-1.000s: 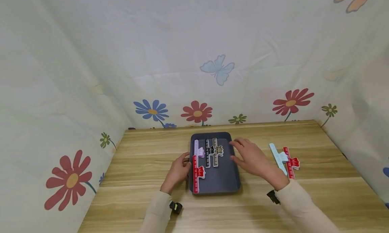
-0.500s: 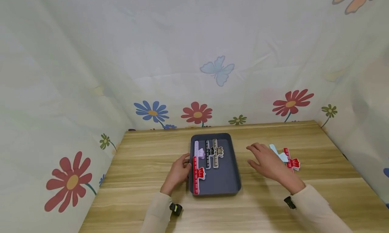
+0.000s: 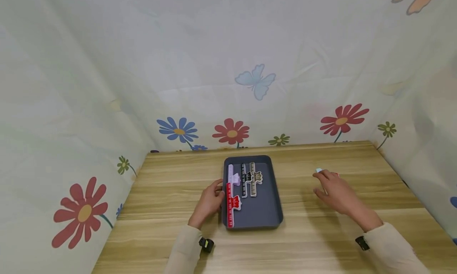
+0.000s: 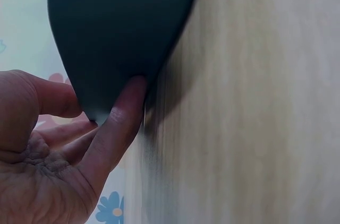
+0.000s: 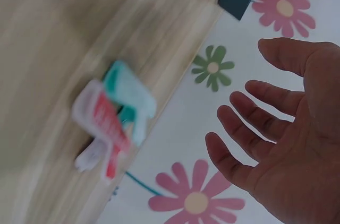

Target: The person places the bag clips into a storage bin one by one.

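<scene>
My left hand point(image 3: 208, 202) grips the left side of a dark grey rectangular tray point(image 3: 258, 214); in the left wrist view, fingertips meet its outer wall point(image 4: 122, 27). Inside the tray lie a lilac clip point(image 3: 231, 174), a red clip point(image 3: 229, 210), a black clip point(image 3: 244, 182) and a brownish clip point(image 3: 254, 180), all long-jawed with fancy-edged handles. Over at the right, my right hand point(image 3: 337, 192) hovers with fingers apart and holds nothing. It mostly hides a light blue clip point(image 3: 318, 170) and another red clip; the right wrist view shows the teal-looking clip point(image 5: 127, 94) against the red one point(image 5: 103, 115).
The wood-grain table point(image 3: 168, 174) extends on both sides of the tray. A pale curtain point(image 3: 200, 67) printed with flowers and a butterfly closes off the back and sides.
My right hand has moved away from the tray's right rim, rightward to the light blue and red clips, which it now covers. The left hand and the tray have stayed put.
</scene>
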Demonstrator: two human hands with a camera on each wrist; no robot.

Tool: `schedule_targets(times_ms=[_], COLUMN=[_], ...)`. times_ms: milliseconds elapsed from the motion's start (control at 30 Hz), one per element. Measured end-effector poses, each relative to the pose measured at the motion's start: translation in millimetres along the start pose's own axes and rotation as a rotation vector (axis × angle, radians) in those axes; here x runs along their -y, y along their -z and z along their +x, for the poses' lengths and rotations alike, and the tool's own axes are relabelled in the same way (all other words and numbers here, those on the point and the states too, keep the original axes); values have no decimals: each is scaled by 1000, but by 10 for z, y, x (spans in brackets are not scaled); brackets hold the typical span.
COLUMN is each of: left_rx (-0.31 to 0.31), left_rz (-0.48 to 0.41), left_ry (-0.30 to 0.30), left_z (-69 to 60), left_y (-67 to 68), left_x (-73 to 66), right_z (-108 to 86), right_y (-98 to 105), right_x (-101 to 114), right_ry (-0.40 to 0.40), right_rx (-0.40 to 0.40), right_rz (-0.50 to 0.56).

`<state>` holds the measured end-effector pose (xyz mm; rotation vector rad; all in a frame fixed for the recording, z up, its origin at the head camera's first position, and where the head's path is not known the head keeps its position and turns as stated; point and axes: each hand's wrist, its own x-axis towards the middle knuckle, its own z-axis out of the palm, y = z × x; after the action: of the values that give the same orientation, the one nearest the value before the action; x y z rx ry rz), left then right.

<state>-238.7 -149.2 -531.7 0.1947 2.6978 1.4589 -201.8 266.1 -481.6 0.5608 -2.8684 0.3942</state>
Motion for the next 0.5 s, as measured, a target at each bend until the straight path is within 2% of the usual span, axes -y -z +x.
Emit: schedule_targets(times_ms=[333, 500], left_rx=[8, 11], left_rz=[-8, -3], left_ry=[5, 15], left_z=[2, 1], left_y=[-1, -10], left_x=[-8, -8], right_z=[-181, -248], right_y=[-30, -43], right_x=[-285, -424], right_ry=[-10, -40], right_rx=[-57, -54], right_rz=[-18, -27])
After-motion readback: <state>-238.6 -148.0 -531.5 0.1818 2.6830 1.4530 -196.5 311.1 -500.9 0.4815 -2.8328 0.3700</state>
